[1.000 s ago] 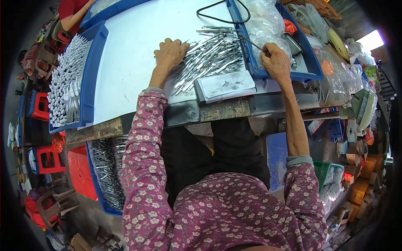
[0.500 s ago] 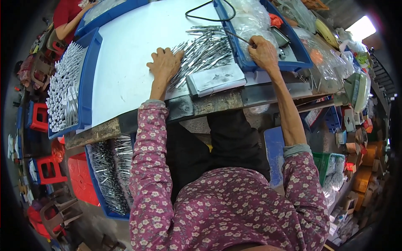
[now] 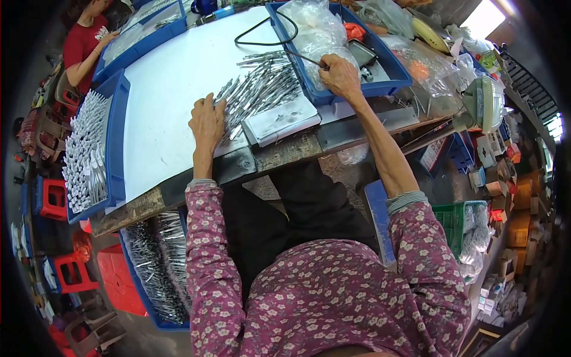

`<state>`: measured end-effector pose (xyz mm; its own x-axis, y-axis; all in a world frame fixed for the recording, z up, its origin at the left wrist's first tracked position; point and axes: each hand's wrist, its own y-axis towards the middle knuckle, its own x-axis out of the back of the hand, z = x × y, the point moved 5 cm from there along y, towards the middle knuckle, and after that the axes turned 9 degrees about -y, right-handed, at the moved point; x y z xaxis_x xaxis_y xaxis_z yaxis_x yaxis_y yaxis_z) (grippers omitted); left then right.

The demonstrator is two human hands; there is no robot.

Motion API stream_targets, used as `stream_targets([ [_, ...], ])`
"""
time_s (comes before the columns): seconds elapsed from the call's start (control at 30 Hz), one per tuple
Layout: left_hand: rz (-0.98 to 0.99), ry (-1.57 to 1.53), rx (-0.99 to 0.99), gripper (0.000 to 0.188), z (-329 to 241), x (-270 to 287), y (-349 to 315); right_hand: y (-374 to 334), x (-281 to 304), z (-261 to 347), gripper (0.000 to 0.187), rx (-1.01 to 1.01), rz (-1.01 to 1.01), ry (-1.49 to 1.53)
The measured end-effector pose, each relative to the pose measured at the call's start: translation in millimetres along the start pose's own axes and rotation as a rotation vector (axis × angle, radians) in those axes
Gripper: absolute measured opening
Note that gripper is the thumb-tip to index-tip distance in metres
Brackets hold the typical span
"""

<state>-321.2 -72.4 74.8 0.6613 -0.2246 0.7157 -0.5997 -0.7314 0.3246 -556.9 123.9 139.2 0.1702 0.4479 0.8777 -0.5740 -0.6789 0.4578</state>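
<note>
My right hand (image 3: 340,76) is closed around the end of a thin dark rod (image 3: 302,56), over the near left side of a blue tray (image 3: 380,89) of clear plastic bags. A black cord loop (image 3: 257,43) lies by the rod's far end; whether they join I cannot tell. At the left edge of a loose pile of thin silvery metal rods (image 3: 262,83) rests my left hand (image 3: 208,122), its fingers bent downward but apart. Its fingertips are partly hidden, and I see nothing held in it. A smudged white pad (image 3: 282,122) lies before the pile.
White paper (image 3: 157,113) covers the table. To the left stands a blue tray (image 3: 119,143) of white-tipped sticks. Beneath the table edge is a blue bin (image 3: 137,279) of metal rods. Another person in red (image 3: 80,44) works at the far left. A green lamp-like thing (image 3: 483,104) stands right.
My left hand has drawn its spread fingers in and bent them beside the pile. My right hand still grips the dark rod. The whole view has shifted, bringing more of the other person in.
</note>
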Motion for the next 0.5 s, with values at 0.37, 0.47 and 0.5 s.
stream_targets([
  [0.37, -0.069, -0.236, -0.134, 0.041, 18.0, 24.1, -21.1, 3.1, -1.1, -3.5, 0.02, -0.016, -0.094, -0.022],
  [0.47, -0.098, -0.221, -0.148, 0.04, 26.9, 31.0, -29.2, 1.8, 0.7, -2.9, 0.02, -0.005, -0.086, -0.031],
  [0.5, -0.1, -0.242, -0.14, 0.04, 27.1, 31.1, -32.6, 1.3, 1.7, -3.9, 0.019, -0.012, -0.076, -0.031],
])
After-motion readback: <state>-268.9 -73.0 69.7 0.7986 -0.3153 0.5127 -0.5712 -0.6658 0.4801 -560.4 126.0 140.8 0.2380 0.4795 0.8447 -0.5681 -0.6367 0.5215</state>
